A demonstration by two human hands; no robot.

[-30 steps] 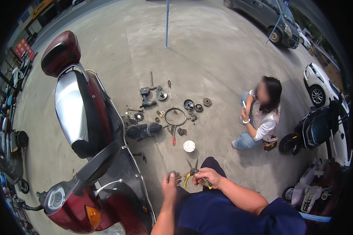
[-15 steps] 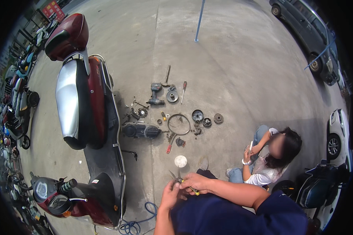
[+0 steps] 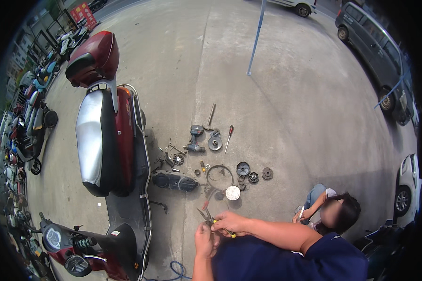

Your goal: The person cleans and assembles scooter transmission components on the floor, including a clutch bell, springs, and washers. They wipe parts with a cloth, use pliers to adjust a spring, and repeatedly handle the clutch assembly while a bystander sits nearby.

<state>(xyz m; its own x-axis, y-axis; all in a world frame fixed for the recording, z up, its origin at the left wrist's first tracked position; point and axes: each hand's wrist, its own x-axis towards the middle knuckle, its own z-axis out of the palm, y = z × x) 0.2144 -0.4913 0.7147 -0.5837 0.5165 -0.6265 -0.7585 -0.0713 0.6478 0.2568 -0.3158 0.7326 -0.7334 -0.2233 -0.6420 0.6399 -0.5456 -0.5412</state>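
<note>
Low in the middle, my right hand [image 3: 232, 222] is closed around yellow-handled pliers [image 3: 207, 216]. Their narrow jaws are spread apart and point away from me. My left hand [image 3: 205, 240] is closed just beside the pliers' pivot, its fingertips close to those of my right hand. Whatever the left fingers pinch is hidden. Beyond the hands lies a red-handled tool [image 3: 205, 205], partly behind the jaws. A white round tub [image 3: 233, 193] shows past my right hand, near a thin ring-shaped loop [image 3: 220, 177].
Left stands a red scooter [image 3: 119, 140]. A dark elongated engine cover [image 3: 176, 181], cordless driver [image 3: 195, 139], hammer [image 3: 211, 117], screwdriver [image 3: 229, 139] and several round metal parts [image 3: 243, 168] lie on concrete. A person [image 3: 333, 210] crouches at right. A blue hose [image 3: 178, 269] lies below.
The view has tilted up, so the ground parts sit lower in the picture. The white tub appears closer to the loop. My hands remain together at the pliers.
</note>
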